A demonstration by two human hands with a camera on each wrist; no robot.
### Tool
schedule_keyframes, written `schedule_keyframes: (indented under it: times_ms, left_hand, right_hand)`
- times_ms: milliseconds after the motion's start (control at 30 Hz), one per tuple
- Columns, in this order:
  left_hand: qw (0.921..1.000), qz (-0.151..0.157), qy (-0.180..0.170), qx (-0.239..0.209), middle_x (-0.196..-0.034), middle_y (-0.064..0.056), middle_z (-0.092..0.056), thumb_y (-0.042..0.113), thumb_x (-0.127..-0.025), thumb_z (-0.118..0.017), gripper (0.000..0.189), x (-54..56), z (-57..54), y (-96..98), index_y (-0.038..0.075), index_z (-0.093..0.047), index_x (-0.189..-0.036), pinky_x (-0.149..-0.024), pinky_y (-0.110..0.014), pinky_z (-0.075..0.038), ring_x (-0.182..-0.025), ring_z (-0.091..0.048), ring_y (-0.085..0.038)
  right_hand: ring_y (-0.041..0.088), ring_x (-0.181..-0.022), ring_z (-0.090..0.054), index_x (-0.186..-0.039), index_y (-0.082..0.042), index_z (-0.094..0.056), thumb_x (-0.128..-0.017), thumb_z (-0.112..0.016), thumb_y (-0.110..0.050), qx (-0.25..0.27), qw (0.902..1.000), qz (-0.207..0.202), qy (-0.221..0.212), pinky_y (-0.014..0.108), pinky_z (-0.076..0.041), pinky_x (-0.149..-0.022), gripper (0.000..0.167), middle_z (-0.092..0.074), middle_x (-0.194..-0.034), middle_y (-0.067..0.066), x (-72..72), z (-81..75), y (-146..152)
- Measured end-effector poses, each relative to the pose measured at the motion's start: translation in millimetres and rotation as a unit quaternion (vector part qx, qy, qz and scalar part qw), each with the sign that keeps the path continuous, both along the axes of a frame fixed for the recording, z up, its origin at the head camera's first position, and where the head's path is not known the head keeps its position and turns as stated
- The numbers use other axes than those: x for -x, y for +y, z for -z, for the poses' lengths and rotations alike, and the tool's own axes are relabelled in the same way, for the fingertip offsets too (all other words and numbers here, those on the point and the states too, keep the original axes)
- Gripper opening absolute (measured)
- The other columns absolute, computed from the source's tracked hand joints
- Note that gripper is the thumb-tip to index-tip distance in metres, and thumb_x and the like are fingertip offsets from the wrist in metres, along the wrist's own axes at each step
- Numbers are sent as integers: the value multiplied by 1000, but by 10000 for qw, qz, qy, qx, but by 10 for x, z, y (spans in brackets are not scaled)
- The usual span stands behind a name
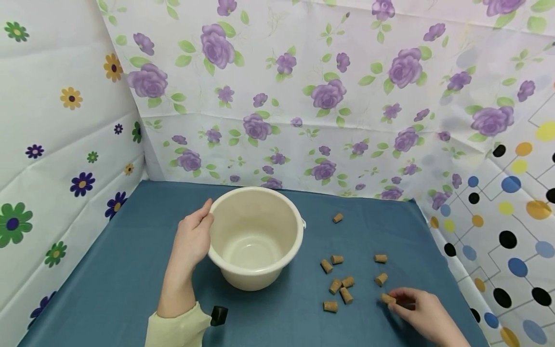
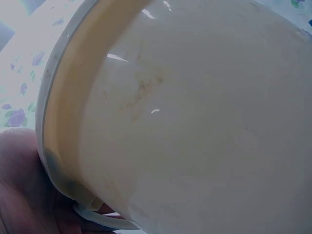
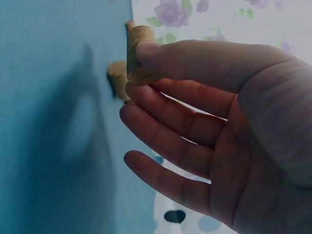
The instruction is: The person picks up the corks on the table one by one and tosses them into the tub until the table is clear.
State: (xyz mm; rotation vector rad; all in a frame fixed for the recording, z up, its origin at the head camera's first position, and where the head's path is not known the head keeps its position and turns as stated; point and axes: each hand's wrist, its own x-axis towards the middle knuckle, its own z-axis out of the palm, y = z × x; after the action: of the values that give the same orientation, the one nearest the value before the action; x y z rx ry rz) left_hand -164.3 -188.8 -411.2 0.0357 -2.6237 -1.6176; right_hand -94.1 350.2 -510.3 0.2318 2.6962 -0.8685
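A cream plastic bucket (image 1: 256, 270) stands on the blue cloth, its inside bare in the head view. My left hand (image 1: 193, 237) grips its left rim; in the left wrist view the bucket's outer wall (image 2: 195, 122) fills most of the picture, with the left hand (image 2: 24, 180) at the rim beside the handle (image 2: 109, 222). Low on the right, my right hand (image 1: 420, 311) pinches a cork (image 1: 388, 299) between thumb and fingers. Seen from the right wrist, that cork (image 3: 141, 34) is upright at the thumb tip, and the other fingers of the right hand (image 3: 214, 112) are loosely bent.
Several corks lie on the blue cloth (image 1: 277, 327) between bucket and right hand, among them one cork (image 1: 330, 306) at the front and one cork (image 1: 337, 218) farther back. Two more, a cork (image 1: 380, 259) and a cork (image 1: 381, 279), lie just beyond the right hand. Patterned sheets (image 1: 299, 159) enclose the surface.
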Motion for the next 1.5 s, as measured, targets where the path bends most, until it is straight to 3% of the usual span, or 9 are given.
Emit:
schedule_keyframes:
  times_ms: [267, 467, 600, 800, 1067, 1300, 1500]
  left_hand:
    - [9999, 30, -103, -69, -173, -6, -30, 26, -118, -36, 52, -23, -7, 1, 11, -34, -167, -127, -58, -28, -160, -26, -31]
    - [9999, 0, -123, -2, -172, -6, -30, 26, -118, -35, 52, -28, -9, 5, 12, -35, -168, -127, -58, -28, -159, -28, -31]
    - [10000, 30, -79, 40, -172, -7, -31, 26, -118, -36, 52, -21, -5, 5, 11, -34, -168, -127, -58, -26, -159, -28, -32]
    - [9999, 4, -106, 93, -172, -8, -31, 24, -118, -36, 52, -36, 1, -4, 10, -35, -167, -128, -58, -26, -159, -28, -33]
    - [9999, -1, -43, 91, -173, -6, -31, 26, -118, -35, 52, -36, 9, -10, 11, -35, -168, -127, -58, -28, -158, -29, -33]
    - [9999, 0, -151, 84, -172, -8, -31, 23, -117, -36, 51, -51, 57, -2, 10, -35, -167, -127, -58, -28, -158, -29, -33]
    - [9999, -55, 66, 143, -171, -9, -33, 23, -117, -36, 51, -2, 27, -14, 9, -35, -167, -127, -57, -29, -158, -30, -32]
  right_hand:
    - [17, -99, -72, -118, -15, -79, -96, -83, -32, 205, 9964, -466, 677, 44, -63, -88, 29, -77, -109, -4, 130, -265, -207]
    - [15, -105, -72, -123, -22, -78, -100, -78, -38, 526, 9882, -972, 1063, 35, -62, -89, 28, -76, -115, -8, 228, -482, -398]
    - [14, -105, -72, -125, -24, -77, -101, -76, -38, 527, 9829, -1173, 1321, 32, -62, -87, 28, -75, -116, -10, 283, -560, -497]
    - [14, -106, -73, -126, -25, -77, -102, -76, -36, 440, 9766, -1308, 1649, 35, -63, -89, 27, -76, -115, -12, 351, -673, -607]
    - [11, -105, -73, -126, -27, -77, -103, -74, -38, 541, 9550, -1727, 2352, 42, -64, -89, 26, -76, -114, -15, 464, -911, -825]
    - [9, -106, -72, -126, -28, -77, -103, -75, -35, 716, 9401, -2017, 2652, 37, -62, -91, 25, -75, -115, -16, 525, -974, -1111]
    - [9, -106, -73, -130, -27, -76, -102, -77, -32, 1017, 9245, -2116, 3004, 37, -63, -89, 28, -76, -116, -16, 578, -1069, -1331]
